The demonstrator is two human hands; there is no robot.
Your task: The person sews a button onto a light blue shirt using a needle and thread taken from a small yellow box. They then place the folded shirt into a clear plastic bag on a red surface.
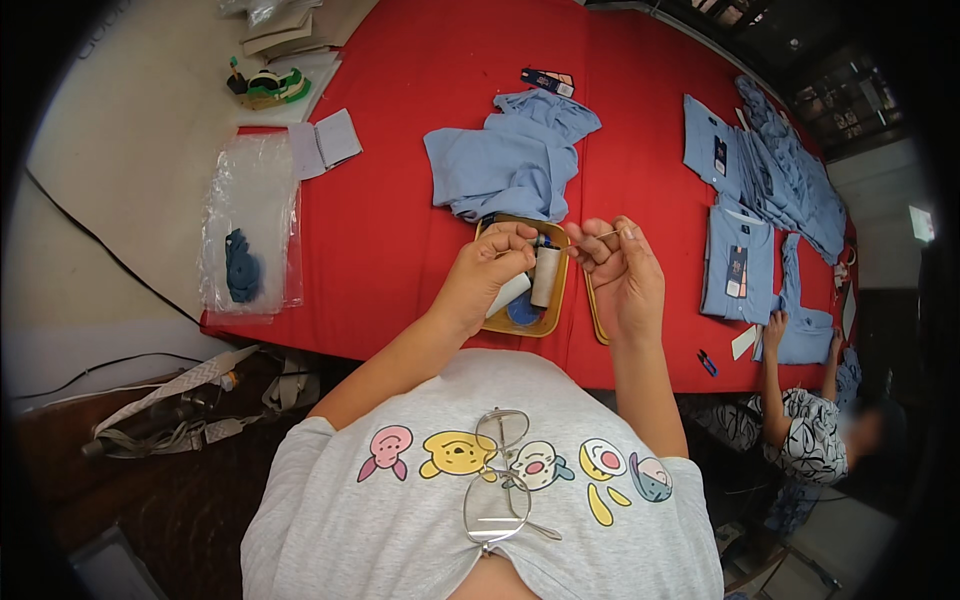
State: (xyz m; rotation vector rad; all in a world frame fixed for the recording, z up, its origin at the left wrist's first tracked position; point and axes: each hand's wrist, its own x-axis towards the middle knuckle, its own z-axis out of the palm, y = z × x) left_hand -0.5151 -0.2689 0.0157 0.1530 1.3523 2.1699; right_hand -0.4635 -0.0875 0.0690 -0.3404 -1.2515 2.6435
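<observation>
My left hand point(492, 268) is closed in a pinch above a yellow plastic basket point(556, 322); whatever its fingertips hold is too small to make out. To its right, my right hand point(628, 275) pinches a thin, pale, needle-like piece point(607, 234) between thumb and finger. Between and below the hands, the basket holds a beige thread spool point(546, 277), a white spool point(510, 295) and a round blue item point(523, 313). A loosely bunched light blue garment point(505, 172) lies just beyond the basket, with a dark hang tag point(547, 82) past it.
A red cloth point(380, 200) covers the table. Clear plastic bags point(255, 200), an open notebook point(325, 143) and a green tape dispenser point(275, 89) lie left. Folded blue shirts point(737, 262) and small thread snips point(708, 362) lie right, where another person's hands point(775, 328) touch a garment.
</observation>
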